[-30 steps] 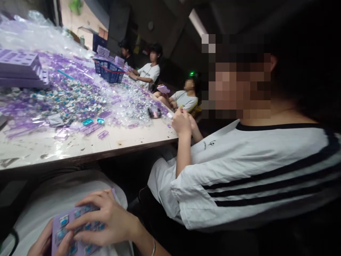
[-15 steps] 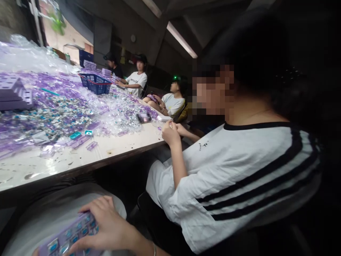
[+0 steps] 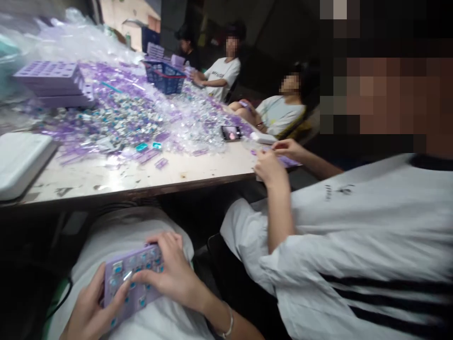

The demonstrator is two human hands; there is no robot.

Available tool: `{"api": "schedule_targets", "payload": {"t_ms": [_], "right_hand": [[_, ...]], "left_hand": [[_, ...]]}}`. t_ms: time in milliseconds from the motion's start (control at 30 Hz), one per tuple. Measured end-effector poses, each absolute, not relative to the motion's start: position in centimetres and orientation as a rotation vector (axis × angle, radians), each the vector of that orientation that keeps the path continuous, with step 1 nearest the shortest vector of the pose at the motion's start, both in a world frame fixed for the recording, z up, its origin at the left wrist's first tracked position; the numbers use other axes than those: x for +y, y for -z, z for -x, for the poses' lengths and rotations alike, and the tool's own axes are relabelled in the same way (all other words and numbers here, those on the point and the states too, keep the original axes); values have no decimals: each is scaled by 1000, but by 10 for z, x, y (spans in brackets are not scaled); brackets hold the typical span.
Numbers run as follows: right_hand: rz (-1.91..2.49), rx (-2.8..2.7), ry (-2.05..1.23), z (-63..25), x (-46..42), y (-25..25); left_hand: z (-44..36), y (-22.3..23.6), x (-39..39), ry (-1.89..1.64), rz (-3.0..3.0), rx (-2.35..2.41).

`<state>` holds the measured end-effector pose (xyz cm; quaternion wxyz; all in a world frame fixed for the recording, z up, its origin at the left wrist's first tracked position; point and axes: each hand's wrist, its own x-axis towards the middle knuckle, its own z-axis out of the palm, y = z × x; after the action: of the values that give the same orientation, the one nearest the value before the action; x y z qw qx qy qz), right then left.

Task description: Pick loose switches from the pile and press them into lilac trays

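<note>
A lilac plastic tray (image 3: 132, 278) rests on my lap at the bottom of the view, its cells holding small blue-and-silver parts. My left hand (image 3: 94, 307) grips its lower left edge from below. My right hand (image 3: 170, 269) lies across the tray, its fingers curled over the top edge and its forefinger on the parts. A thin bracelet circles my right wrist. The underside of the tray is hidden.
The worktable's edge (image 3: 141, 182) runs above my lap, bearing a heap of purple and transparent plastic (image 3: 120, 118), stacked lilac trays (image 3: 49, 78), a white box (image 3: 21, 163), a phone (image 3: 230, 133) and a blue basket (image 3: 164, 78). A co-worker's hands (image 3: 272, 163) work beside me; others sit beyond.
The whole scene has shifted as my head turned. The tray now sits higher in view and more upright, and my right hand has moved onto its top edge.
</note>
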<state>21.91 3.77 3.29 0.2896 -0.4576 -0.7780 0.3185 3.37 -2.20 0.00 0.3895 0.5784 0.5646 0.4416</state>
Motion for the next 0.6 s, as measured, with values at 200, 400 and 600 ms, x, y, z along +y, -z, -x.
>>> {"api": "schedule_targets", "payload": {"t_ms": [200, 400, 600], "right_hand": [[1175, -2039, -888, -214, 26, -42], [1166, -2047, -775, -216, 18, -39], [1169, -2083, -779, -220, 17, -43]], "left_hand": [[-21, -19, -23, -1077, -1647, 1387], [-26, -5, -45, -1112, -1614, 1480], [-27, -10, -50, -1090, -1683, 1431]]}}
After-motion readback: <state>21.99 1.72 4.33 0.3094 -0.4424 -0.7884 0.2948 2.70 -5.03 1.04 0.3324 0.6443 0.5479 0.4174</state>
